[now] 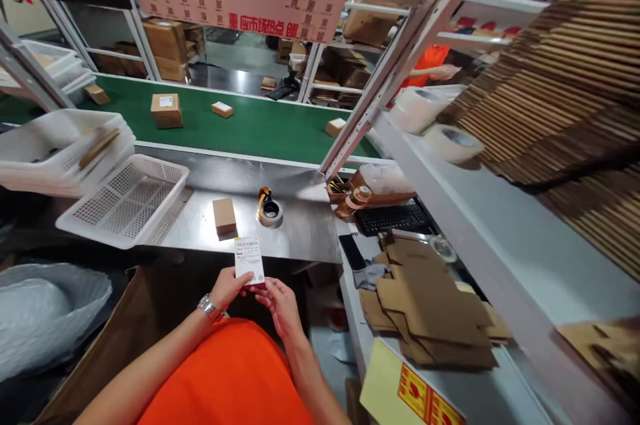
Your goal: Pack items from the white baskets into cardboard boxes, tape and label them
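A white printed shipping label [249, 258] with a barcode is held in front of my body, just off the front edge of the metal table. My left hand [233, 286], with a metal watch on its wrist, grips the label's lower left part, thumb on top. At the label's lower right corner, the fingers of my right hand [280, 298] pinch its edge. Just beyond the label a small closed cardboard box [224, 216] stands on the table. To the right of that box sits a tape dispenser [270, 210] with a roll of tape.
White plastic baskets [125, 201] are on the left. Behind the table runs a green conveyor belt [275, 121] carrying several small boxes. Flattened cartons [430, 291], a phone [352, 251] and a keyboard [395, 217] lie right, under a shelf [465, 211] with tape rolls. A co-worker's arm [425, 71] shows behind.
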`<state>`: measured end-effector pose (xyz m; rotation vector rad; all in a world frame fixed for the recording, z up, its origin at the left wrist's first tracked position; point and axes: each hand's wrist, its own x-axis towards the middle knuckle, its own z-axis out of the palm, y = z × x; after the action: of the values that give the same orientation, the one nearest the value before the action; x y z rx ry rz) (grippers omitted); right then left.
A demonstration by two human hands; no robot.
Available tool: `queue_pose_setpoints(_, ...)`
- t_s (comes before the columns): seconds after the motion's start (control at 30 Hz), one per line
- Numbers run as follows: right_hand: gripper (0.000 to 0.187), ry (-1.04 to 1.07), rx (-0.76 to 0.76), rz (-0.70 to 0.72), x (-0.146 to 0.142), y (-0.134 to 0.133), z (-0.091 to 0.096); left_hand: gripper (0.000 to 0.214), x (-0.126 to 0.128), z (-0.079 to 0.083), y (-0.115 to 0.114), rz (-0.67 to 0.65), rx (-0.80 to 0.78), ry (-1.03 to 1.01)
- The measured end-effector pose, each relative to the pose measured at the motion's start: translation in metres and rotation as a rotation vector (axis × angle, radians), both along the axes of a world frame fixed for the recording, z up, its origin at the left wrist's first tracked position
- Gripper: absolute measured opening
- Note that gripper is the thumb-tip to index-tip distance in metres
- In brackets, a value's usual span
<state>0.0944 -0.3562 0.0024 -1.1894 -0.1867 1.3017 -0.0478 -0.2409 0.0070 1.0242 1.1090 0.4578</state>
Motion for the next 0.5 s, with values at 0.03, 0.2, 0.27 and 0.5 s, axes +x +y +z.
queue_pose_setpoints(0.03,0.061,-0.005,-0.001,-0.005,0.0006,-0.0009,-0.0004,0.038,0.0014,-0.0011,-0.0002,-0.009,0.006,0.002)
queue_pose_setpoints(0.2,0.064,-0.032,-0.006,-0.02,0.0035,-0.003,0.0002,0.045,0.0066,-0.002,0.0017,-0.065,0.02,-0.011)
queue_pose_setpoints(0.27,0.064,-0.044,-0.007,-0.021,0.0049,-0.0037,0.0009,0.048,0.0077,-0.0008,0.0027,-0.089,0.021,-0.03)
queue_pose_setpoints(0.5,0.065,-0.134,-0.009,-0.036,0.0059,0.0038,-0.0009,0.055,0.0087,-0.0025,0.0052,-0.174,0.097,0.073)
